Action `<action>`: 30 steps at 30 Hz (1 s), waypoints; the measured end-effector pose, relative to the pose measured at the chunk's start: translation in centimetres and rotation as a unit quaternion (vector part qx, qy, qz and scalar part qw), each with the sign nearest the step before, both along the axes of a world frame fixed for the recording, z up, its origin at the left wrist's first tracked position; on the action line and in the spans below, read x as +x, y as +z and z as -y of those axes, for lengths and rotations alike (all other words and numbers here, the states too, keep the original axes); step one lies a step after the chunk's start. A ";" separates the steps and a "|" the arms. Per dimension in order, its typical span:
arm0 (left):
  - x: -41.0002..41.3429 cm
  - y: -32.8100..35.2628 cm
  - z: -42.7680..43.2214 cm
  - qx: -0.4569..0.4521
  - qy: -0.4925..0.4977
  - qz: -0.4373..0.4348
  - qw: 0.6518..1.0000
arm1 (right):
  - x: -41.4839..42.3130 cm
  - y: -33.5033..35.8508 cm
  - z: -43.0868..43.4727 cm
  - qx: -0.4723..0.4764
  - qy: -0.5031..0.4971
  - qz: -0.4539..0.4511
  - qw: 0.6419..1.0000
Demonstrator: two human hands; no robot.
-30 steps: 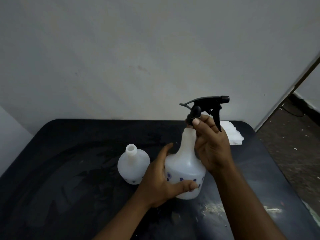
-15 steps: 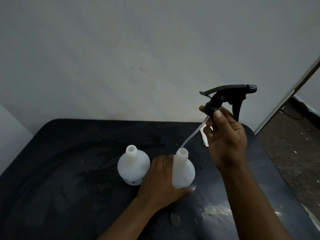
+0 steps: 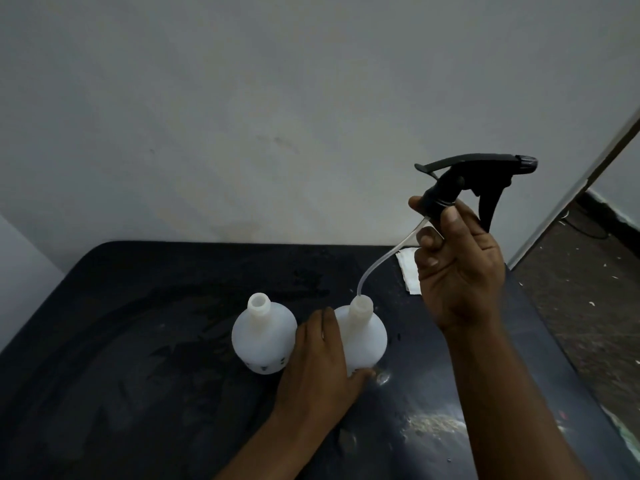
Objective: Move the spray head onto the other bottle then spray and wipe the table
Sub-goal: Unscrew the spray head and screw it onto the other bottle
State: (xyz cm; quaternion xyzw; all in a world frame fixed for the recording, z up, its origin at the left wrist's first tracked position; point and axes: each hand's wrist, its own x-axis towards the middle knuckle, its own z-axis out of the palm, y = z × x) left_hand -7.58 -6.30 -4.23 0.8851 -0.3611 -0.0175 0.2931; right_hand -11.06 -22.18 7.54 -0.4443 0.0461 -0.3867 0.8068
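Observation:
Two white plastic bottles stand side by side on the black table (image 3: pixel 138 358), both with open necks. My left hand (image 3: pixel 318 368) grips the right bottle (image 3: pixel 365 336) around its body. The left bottle (image 3: pixel 261 336) stands free beside it. My right hand (image 3: pixel 457 268) holds the black spray head (image 3: pixel 481 178) by its collar, raised above and to the right of the right bottle. The clear dip tube (image 3: pixel 381 261) curves down from the head, its tip right at the right bottle's mouth.
A folded white cloth (image 3: pixel 407 268) lies at the table's back right, partly behind my right hand. A grey wall rises just behind the table. To the right, the table edge drops to a speckled floor (image 3: pixel 588 306). Wet smears shine near the front right.
My right hand has lifted the spray head off the right bottle and drawn it up and to the right, pulling the tube almost out. My left hand has set that bottle down on the table.

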 end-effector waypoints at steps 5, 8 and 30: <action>-0.7 5.0 -1.8 -0.094 0.002 0.080 0.992 | -0.4 0.8 0.2 0.024 -0.002 0.030 0.999; -0.1 7.4 -3.8 -0.184 0.021 0.142 0.972 | -0.5 1.2 0.3 0.034 -0.006 0.046 0.998; 7.6 -1.0 -6.7 -0.051 0.091 -0.175 0.979 | 0.0 1.3 0.1 0.052 -0.014 0.084 0.995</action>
